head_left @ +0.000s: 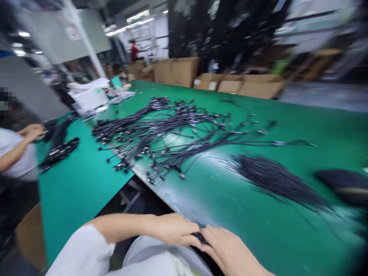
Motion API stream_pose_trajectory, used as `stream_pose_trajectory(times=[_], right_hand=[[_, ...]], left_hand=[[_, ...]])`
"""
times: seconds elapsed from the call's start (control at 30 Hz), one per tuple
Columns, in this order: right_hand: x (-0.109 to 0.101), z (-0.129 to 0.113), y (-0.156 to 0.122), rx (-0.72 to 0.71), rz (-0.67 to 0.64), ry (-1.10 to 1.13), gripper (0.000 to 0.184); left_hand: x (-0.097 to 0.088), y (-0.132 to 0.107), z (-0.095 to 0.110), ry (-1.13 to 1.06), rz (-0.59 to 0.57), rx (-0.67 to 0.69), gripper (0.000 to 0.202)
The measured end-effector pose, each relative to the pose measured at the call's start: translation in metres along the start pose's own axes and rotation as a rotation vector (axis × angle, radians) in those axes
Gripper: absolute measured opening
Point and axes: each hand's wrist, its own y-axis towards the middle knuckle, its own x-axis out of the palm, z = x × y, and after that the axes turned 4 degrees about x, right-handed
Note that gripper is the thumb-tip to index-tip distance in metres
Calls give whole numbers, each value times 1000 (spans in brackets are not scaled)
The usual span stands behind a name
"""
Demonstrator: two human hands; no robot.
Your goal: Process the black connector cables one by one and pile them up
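At the near edge of the green table, my left hand (176,230) is closed around a bundle of thin black cables (200,237). My right hand (220,243) grips the same bundle from the other side, its fingers almost touching the left ones. Only a short stretch of the bundle shows between the hands; the rest is hidden. Beyond them lies a spread-out heap of black cables with connectors (161,128). To the right rests a loose sheaf of thin black wires (276,176). The picture is blurred by motion.
The green table (230,214) runs to the right, with a dark object (343,186) near its right side. Cardboard boxes (176,73) line the far edge. Papers (89,96) lie at the back left. A co-worker's hands (33,132) are beside more black cables (60,151).
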Motion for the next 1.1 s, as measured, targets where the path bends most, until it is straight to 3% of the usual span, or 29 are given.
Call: stream_pose_trajectory(times=[0.07,0.2,0.33,0.47,0.57,0.67,0.83,0.93,1.03,1.1], right_hand=[[-8,-8,8,38,19,-71,28],[-16,-8,9,-48,53,-251,28],[-29,-4,2,-139,-15,-341,25],[-31,-3,1,-70,-24,-372,24],[-21,-5,1,-78,41,-465,29],[-12,-6,-1,-85,39,-492,33],[-12,-10,-2,-75,-26,-438,31],[-12,-14,0,30,-138,-377,28],[-24,-8,-1,152,-184,-231,26],[-43,3,-2,263,-79,-171,36]], left_hand=[[-6,1,-1,-105,-55,12,33],[-5,8,-3,-642,-199,12,66],[2,16,-4,-912,-177,-114,64],[8,24,-5,-957,-116,-230,58],[12,26,-2,-922,-55,-318,54],[12,24,3,-799,12,-299,56],[7,23,4,-643,-38,-234,50],[9,22,2,-412,-81,-226,44],[5,22,0,-67,38,-110,36],[-2,23,-2,-13,161,-76,30]])
